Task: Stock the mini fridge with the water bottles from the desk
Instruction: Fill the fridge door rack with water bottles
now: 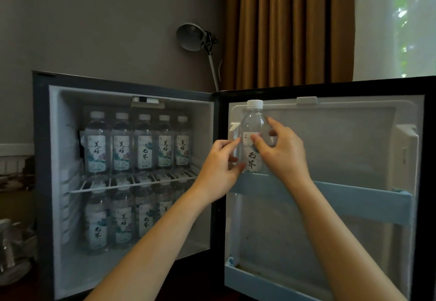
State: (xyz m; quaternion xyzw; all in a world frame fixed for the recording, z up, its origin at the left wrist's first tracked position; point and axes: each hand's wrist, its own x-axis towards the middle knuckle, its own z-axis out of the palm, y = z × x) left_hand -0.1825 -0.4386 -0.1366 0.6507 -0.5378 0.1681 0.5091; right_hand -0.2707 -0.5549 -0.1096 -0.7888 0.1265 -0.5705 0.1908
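The mini fridge (pixel 42 159) stands open, its door (pixel 354 149) swung out to the right. A clear water bottle (pixel 253 121) with a white cap and a printed label stands upright at the left end of the door's upper shelf, behind the pale blue rail (pixel 354 200). My left hand (pixel 218 171) holds its lower left side with curled fingers. My right hand (pixel 282 149) pinches its label from the right. Several like bottles (pixel 141 145) fill the wire shelf (pixel 132 184) inside, and several more (pixel 118 220) stand on the fridge floor below.
The door's lower rack (pixel 259 281) holds nothing visible. A grey lamp (pixel 192 37) and a brown curtain (pixel 287 27) stand behind the fridge. Dim clutter (pixel 14 248) lies at the far left.
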